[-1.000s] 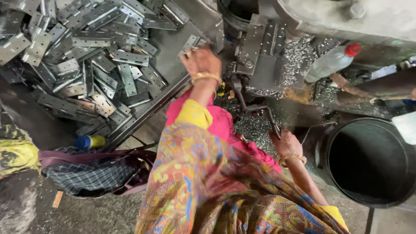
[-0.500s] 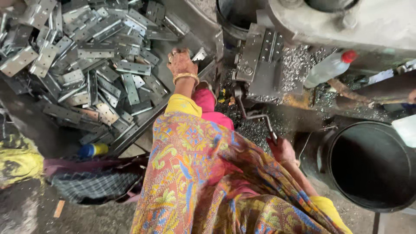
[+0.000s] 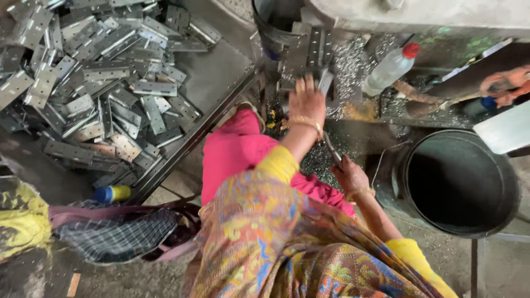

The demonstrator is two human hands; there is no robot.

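Left hand point(image 3: 307, 102) sets a metal plate point(image 3: 324, 81) at the press point(image 3: 309, 52); right hand point(image 3: 349, 175) grips the lever point(image 3: 333, 150); pulling it seems next

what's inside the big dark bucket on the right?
Nothing visible: the bucket interior is dark and looks empty near the rim. Its bottom is lost in shadow. Metal shavings lie outside it, by the plastic bottle.

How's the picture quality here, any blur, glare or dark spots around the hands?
Head view: even daylight, no harsh glare; left hand at the metal pieces is slightly motion-blurred; right hand on the lever is sharper; the black drum interior is lost in shadow; the hinge pile shines softly.
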